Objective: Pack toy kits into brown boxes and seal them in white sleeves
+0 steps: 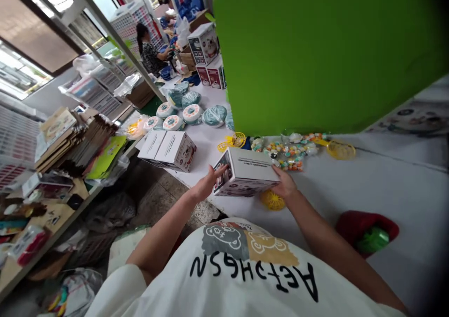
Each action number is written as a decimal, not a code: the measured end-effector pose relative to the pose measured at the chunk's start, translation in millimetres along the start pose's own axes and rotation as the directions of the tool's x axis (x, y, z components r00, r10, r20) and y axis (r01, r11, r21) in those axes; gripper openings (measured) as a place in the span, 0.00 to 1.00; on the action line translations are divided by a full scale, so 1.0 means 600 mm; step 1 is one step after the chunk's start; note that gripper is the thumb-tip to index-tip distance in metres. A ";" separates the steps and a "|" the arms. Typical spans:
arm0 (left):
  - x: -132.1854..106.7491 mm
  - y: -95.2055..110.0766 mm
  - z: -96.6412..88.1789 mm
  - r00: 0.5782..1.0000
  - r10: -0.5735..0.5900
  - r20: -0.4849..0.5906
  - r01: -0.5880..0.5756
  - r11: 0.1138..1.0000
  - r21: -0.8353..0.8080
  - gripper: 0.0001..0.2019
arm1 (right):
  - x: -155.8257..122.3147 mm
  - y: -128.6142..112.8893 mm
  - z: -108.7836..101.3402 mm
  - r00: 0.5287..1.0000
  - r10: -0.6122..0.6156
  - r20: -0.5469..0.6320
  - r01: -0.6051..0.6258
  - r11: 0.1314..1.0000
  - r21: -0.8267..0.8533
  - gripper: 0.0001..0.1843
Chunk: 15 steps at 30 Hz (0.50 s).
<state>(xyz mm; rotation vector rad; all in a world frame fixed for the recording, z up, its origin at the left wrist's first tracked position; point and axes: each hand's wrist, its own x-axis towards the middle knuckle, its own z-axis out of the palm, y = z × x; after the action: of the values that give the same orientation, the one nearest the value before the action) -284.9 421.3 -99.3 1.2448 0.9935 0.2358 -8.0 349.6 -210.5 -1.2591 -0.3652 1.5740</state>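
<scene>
A white printed cardboard box (254,165) is in front of me at the near edge of the white table, its end panel facing left. My right hand (285,182) grips its right end, thumb on top. My left hand (207,184) has its fingers stretched out flat along the box's left end panel. Just below the box's right end lies a yellow perforated plastic ball (272,200). Behind the box are another yellow plastic lattice piece (235,141) and bagged strings of colourful beads (286,151).
Two white boxes (171,148) stand at the table's left edge. Beyond them lie several wrapped teal-and-white round items (192,113). A green panel (315,55) rises at the back. A yellow scoop (340,149) and a red pouch (368,228) lie right. A person (150,50) sits far off.
</scene>
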 end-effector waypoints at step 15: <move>0.020 -0.019 0.000 0.967 0.189 0.168 -0.209 0.972 0.106 0.40 | -0.018 0.011 -0.039 0.990 0.084 -0.116 -0.067 0.987 0.143 0.21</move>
<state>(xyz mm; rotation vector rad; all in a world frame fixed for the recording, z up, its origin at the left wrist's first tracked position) -282.2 424.8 -115.3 1.4556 0.7562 0.2315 7.4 329.5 -219.1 -1.2661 -0.1289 1.5495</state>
